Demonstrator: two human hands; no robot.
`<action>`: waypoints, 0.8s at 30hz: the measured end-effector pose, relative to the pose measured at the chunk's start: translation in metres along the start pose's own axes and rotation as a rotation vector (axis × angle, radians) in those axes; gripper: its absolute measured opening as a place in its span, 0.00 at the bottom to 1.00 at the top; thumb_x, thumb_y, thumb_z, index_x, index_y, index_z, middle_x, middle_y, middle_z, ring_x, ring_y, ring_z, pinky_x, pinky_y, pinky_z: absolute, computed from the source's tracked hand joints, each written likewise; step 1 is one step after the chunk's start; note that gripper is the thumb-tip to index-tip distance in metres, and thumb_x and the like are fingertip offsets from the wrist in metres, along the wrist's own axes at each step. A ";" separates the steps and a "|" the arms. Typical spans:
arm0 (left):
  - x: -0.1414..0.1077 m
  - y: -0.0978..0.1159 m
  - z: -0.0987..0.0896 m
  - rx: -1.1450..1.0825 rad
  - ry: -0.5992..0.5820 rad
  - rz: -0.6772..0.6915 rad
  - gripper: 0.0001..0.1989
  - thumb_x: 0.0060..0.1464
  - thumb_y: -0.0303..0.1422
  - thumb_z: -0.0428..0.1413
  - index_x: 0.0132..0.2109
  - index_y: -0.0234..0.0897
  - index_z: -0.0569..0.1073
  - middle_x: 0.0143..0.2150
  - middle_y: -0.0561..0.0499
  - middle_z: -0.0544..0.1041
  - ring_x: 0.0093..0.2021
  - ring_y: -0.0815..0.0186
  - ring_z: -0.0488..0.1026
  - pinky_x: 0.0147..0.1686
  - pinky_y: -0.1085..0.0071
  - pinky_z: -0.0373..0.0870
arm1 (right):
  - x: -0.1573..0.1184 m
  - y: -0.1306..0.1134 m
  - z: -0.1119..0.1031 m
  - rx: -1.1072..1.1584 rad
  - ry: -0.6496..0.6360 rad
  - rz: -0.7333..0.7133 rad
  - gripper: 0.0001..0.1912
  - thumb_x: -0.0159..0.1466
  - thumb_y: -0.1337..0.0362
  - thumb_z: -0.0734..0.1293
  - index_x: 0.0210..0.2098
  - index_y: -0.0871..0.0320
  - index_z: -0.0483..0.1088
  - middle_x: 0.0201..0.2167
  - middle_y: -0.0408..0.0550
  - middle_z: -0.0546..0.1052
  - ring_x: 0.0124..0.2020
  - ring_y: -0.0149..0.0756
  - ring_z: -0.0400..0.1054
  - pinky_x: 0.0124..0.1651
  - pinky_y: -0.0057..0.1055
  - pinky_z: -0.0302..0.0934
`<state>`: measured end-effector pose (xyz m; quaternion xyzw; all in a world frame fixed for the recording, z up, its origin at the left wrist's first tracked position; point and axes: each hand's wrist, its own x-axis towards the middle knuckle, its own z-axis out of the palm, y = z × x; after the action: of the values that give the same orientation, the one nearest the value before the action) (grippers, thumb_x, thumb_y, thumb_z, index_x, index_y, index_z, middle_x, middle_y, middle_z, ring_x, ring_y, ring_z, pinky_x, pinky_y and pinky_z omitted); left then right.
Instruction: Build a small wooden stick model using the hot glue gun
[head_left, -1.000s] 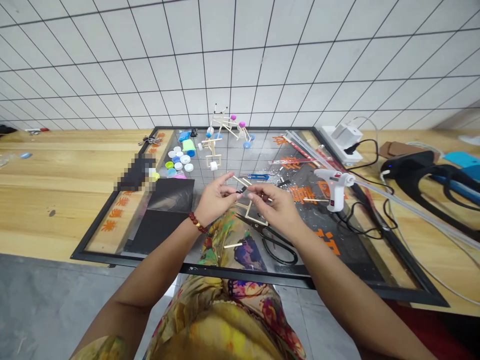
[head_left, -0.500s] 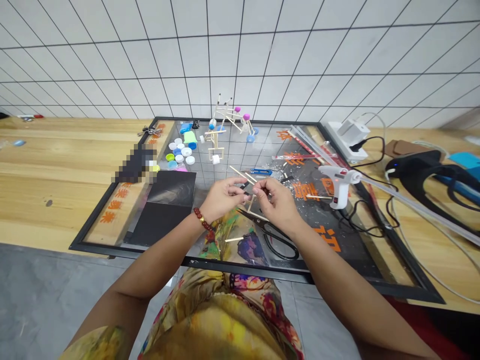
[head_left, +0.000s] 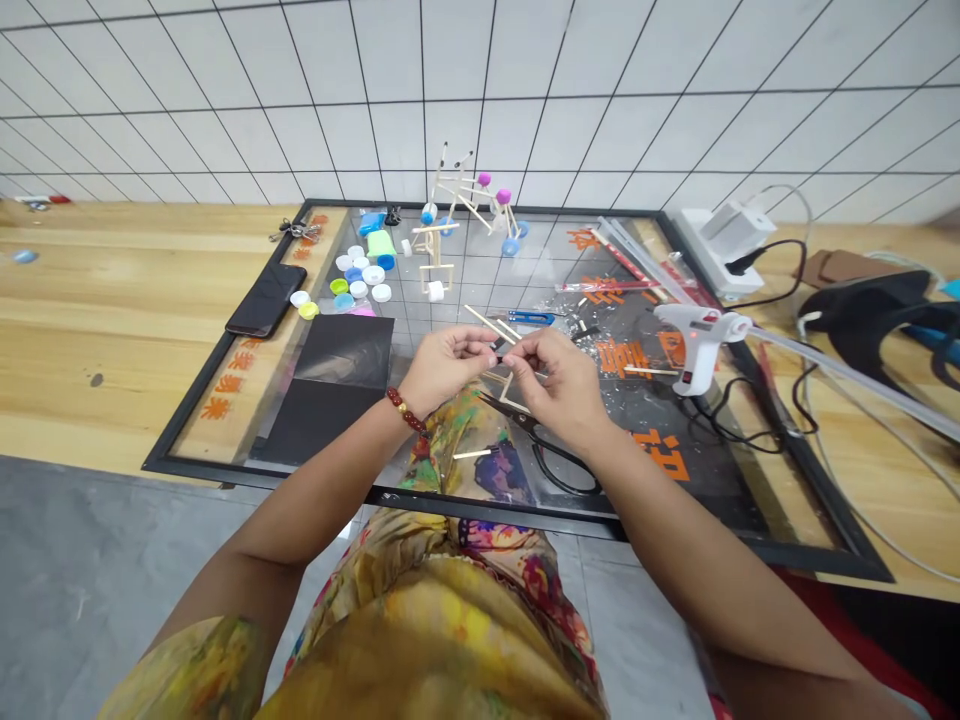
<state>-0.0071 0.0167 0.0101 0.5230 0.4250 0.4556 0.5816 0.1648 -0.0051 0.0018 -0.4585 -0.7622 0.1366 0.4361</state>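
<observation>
My left hand (head_left: 448, 368), with a beaded bracelet at the wrist, is closed in a pinch on a small black piece (head_left: 498, 358). The fingertips of my right hand (head_left: 559, 385) are pinched at the same piece from the other side. Just beyond the fingers lie thin wooden sticks (head_left: 487, 322) and a blue-handled cutter (head_left: 531, 318). Black-handled scissors (head_left: 564, 468) lie under and beside my right hand, next to a small joined stick frame (head_left: 514, 392) that it partly hides. A short stick (head_left: 472, 454) lies nearer to me.
A glue gun (head_left: 696, 345) with its cord stands on the right, by a power strip (head_left: 716, 260). Stick models with coloured caps (head_left: 450, 215) stand at the back. Loose bottle caps (head_left: 362, 275), black sheets (head_left: 330, 390) and a phone (head_left: 268, 300) lie left.
My fingertips have come together on the small black piece, the right hand's closing in on the left's. The view has tilted slightly, shifting the table upward in it.
</observation>
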 end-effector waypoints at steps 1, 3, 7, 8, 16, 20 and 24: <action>0.001 0.002 -0.002 -0.036 0.027 -0.001 0.13 0.42 0.25 0.65 0.39 0.31 0.77 0.27 0.53 0.76 0.28 0.74 0.72 0.30 0.76 0.69 | 0.000 -0.001 -0.002 0.011 0.002 -0.011 0.08 0.66 0.59 0.64 0.33 0.55 0.69 0.31 0.49 0.73 0.33 0.38 0.67 0.38 0.35 0.61; 0.003 0.004 -0.005 -0.117 0.080 -0.011 0.14 0.42 0.24 0.65 0.39 0.31 0.76 0.27 0.54 0.75 0.28 0.73 0.73 0.30 0.76 0.69 | -0.001 -0.005 -0.006 0.083 -0.099 -0.083 0.07 0.65 0.59 0.65 0.35 0.55 0.71 0.33 0.49 0.74 0.35 0.37 0.68 0.39 0.35 0.61; 0.006 0.004 -0.008 -0.200 0.140 -0.072 0.12 0.45 0.25 0.64 0.40 0.31 0.75 0.27 0.53 0.75 0.29 0.71 0.75 0.31 0.74 0.72 | -0.004 -0.016 -0.012 0.169 -0.638 -0.303 0.08 0.63 0.57 0.69 0.35 0.55 0.74 0.31 0.46 0.76 0.34 0.35 0.69 0.39 0.33 0.60; 0.007 0.003 -0.007 -0.205 0.153 -0.090 0.12 0.46 0.25 0.63 0.40 0.31 0.75 0.27 0.53 0.75 0.28 0.72 0.74 0.31 0.74 0.72 | -0.005 -0.019 -0.012 0.138 -0.744 -0.333 0.08 0.62 0.57 0.69 0.34 0.55 0.75 0.30 0.45 0.75 0.33 0.34 0.68 0.38 0.32 0.59; 0.009 0.000 -0.005 -0.294 0.183 -0.207 0.03 0.49 0.24 0.60 0.34 0.30 0.74 0.25 0.53 0.73 0.25 0.72 0.72 0.31 0.72 0.71 | -0.008 -0.027 -0.009 0.008 -0.785 -0.377 0.09 0.65 0.66 0.62 0.30 0.56 0.72 0.27 0.46 0.74 0.31 0.34 0.67 0.38 0.32 0.58; 0.007 0.003 -0.003 -0.322 0.175 -0.238 0.03 0.50 0.23 0.58 0.34 0.31 0.73 0.23 0.55 0.71 0.24 0.73 0.71 0.28 0.75 0.69 | -0.005 -0.015 -0.013 0.005 -0.454 -0.101 0.06 0.66 0.63 0.61 0.37 0.56 0.70 0.29 0.45 0.76 0.28 0.33 0.68 0.35 0.31 0.58; 0.003 0.004 -0.001 -0.216 0.134 -0.174 0.03 0.50 0.26 0.59 0.34 0.31 0.75 0.23 0.54 0.72 0.25 0.73 0.71 0.28 0.75 0.69 | -0.001 -0.003 -0.010 0.195 -0.134 0.228 0.09 0.64 0.62 0.63 0.44 0.54 0.67 0.31 0.45 0.76 0.28 0.33 0.68 0.33 0.31 0.59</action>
<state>-0.0074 0.0202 0.0144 0.3871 0.4550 0.4803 0.6422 0.1711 -0.0090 0.0089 -0.4873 -0.7159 0.2885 0.4083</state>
